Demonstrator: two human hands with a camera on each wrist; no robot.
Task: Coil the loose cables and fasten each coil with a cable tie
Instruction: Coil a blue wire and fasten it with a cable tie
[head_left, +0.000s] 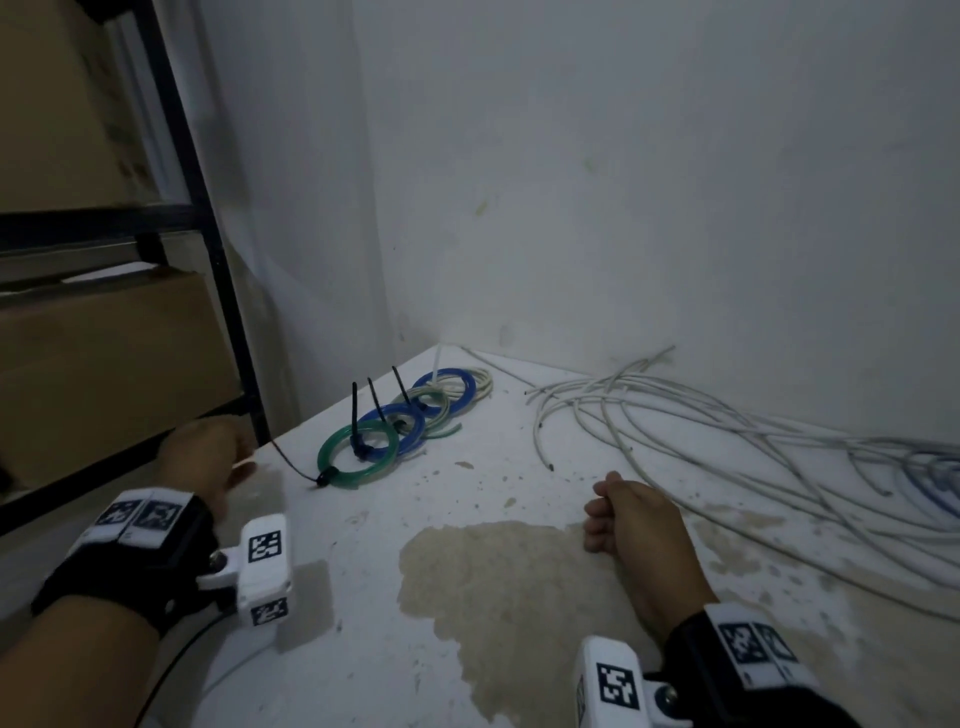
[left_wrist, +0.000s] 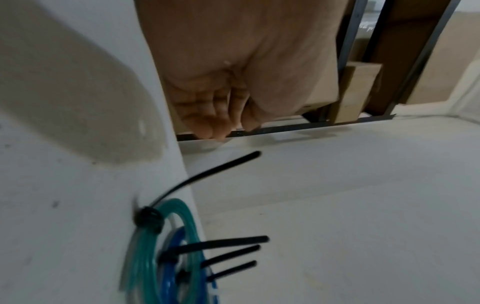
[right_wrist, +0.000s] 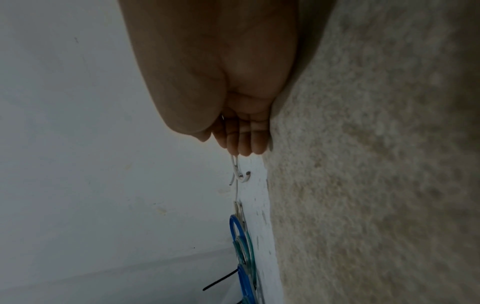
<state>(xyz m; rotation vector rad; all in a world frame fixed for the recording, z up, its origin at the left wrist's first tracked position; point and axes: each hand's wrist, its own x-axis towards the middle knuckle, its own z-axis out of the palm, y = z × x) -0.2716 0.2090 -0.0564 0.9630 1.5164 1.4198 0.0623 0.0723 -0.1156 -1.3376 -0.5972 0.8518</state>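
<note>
Hands idle beside tied coils

Left hand (head_left: 208, 457) loosely curled, empty, green coil (head_left: 357, 457) just right; right hand (head_left: 631, 519) fist-curled, empty, loose white cables (head_left: 649, 415) beyond.

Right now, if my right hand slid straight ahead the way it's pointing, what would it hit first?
Probably the loose white cables. The right hand rests on the stained tabletop, knuckles aimed toward their cut ends; bare table lies between. Depth is uncertain.
</note>
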